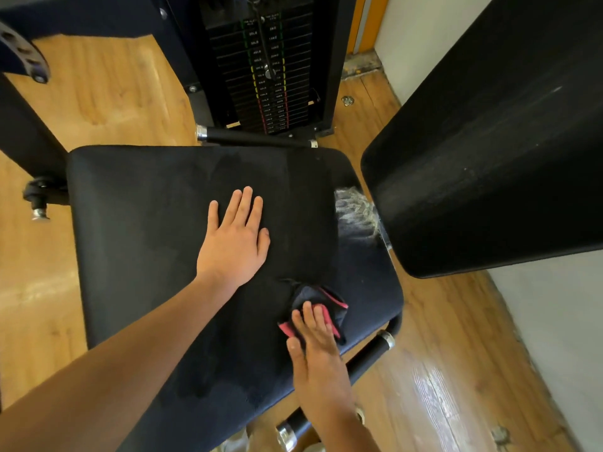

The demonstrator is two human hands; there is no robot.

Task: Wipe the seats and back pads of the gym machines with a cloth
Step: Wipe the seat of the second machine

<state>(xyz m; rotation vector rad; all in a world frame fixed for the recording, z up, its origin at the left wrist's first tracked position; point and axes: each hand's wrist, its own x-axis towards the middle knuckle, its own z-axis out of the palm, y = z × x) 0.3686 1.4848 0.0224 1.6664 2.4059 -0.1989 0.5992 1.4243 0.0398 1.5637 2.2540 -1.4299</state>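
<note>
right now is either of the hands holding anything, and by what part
Neither grips anything. The right hand presses flat fingers on the cloth's near edge, pinning it to the seat. The left hand lies open, palm down, on the seat.

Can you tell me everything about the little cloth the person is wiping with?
The cloth is small, soft-looking fabric, dark with bright pink edging. It is crumpled into a bunch, not spread flat. It lies on the black seat pad, near the seat's right front edge. The right hand presses down on it with flat, open fingers, covering its near part, so only the far folds show. The left hand rests flat on the seat, apart from the cloth.
</note>
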